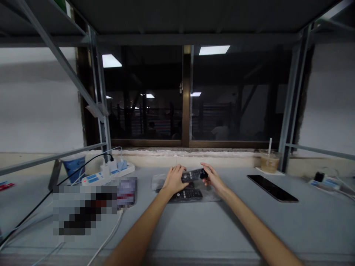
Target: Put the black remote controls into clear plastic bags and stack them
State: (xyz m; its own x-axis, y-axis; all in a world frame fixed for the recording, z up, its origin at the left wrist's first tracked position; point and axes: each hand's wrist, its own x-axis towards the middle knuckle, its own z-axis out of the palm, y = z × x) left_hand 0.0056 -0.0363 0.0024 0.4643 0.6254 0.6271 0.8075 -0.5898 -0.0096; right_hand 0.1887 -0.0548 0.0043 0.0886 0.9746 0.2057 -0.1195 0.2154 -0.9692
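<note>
A black remote control (pixel 193 175) is held between my two hands, roughly level above the grey table. My left hand (pixel 174 180) is closed on its left end, fingers over the top. At its right end, my right hand (pixel 212 178) pinches near a small black piece (pixel 204 173); whether that piece is part of the remote cannot be made out. Beneath lies a second black remote (pixel 191 194) on crumpled clear plastic (pixel 212 194), partly hidden by my left hand and the upper remote.
On the grey table (pixel 205 229), a dark phone (pixel 272 188) lies at right, with a drink cup (pixel 269 162) behind it. A power strip (pixel 109 175), blue cup (pixel 74 168) and cables are at left. Metal posts (pixel 295 96) flank the window.
</note>
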